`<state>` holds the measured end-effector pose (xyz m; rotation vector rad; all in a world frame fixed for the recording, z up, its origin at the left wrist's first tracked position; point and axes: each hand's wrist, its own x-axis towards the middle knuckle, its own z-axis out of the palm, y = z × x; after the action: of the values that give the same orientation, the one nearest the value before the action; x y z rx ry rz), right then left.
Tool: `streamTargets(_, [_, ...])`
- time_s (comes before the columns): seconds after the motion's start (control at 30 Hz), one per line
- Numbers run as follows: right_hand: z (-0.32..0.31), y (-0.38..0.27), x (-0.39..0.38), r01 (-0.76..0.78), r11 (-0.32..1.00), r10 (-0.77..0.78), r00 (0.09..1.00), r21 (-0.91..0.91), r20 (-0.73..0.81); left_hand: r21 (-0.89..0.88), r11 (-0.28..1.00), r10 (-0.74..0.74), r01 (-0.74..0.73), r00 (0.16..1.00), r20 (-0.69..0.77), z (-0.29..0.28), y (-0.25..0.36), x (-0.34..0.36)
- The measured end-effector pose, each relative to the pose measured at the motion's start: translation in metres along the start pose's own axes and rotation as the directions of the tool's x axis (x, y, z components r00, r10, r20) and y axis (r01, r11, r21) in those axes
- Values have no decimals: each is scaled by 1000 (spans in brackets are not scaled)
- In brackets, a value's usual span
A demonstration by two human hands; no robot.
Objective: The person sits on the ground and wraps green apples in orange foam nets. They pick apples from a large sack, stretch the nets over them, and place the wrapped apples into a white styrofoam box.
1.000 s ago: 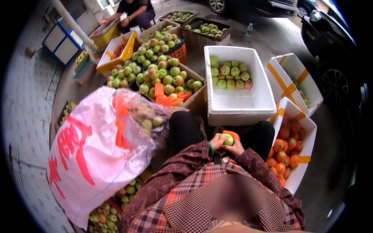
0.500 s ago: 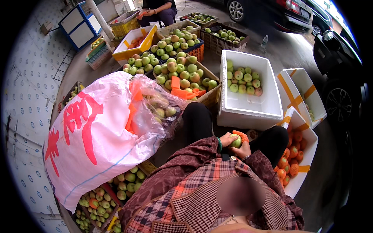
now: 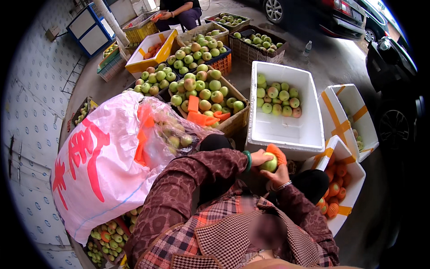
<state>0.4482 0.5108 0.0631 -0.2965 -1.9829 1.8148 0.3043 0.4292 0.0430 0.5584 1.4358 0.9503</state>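
Note:
A green apple (image 3: 269, 164) is held between my two hands in front of my lap. My left hand (image 3: 259, 158), a green bangle at its wrist, is closed on the apple's left side. My right hand (image 3: 280, 175) is closed on the lower right, where an orange foam net sleeve (image 3: 277, 154) meets the apple. The net covers the apple's upper right side, leaving the left and lower parts bare. Just beyond my hands stands a white foam box (image 3: 286, 134) with several bare apples (image 3: 282, 95) at its far end.
A foam box (image 3: 354, 187) of orange-netted apples stands at my right. Ahead is a crate (image 3: 236, 123) heaped with apples, orange nets (image 3: 201, 117) lying on top. A big pink-white sack (image 3: 107, 166) bulges at left. Another person (image 3: 179, 13) sits beyond; parked cars stand far right.
Both hands have moved slightly forward with the apple, and my left forearm is stretched out more. The net sleeve stands higher beside the apple. My view has shifted a little.

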Motion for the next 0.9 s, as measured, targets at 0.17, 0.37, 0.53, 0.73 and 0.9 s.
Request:
streamTargets(0.17, [-41, -31, 78, 8, 896, 70, 985, -445, 159, -312, 950, -8, 29, 998, 66, -27, 47, 26])
streamTargets(0.37, [-58, 2, 90, -9, 847, 118, 978, -531, 173, -308, 951, 15, -8, 1000, 20, -30, 22, 62])
streamTargets(0.53, [-40, 21, 107, 89, 906, -69, 996, -414, 63, -542, 836, 125, -80, 991, 48, -59, 34, 47])
streamTargets(0.73, [-49, 21, 120, 111, 876, -189, 974, -470, -123, -498, 846, 174, -189, 982, -77, -58, 62, 63])
streamTargets(0.9, [-55, 16, 108, -28, 831, 17, 1000, -556, -25, -458, 861, 209, -221, 975, -78, -54, 60, 54])
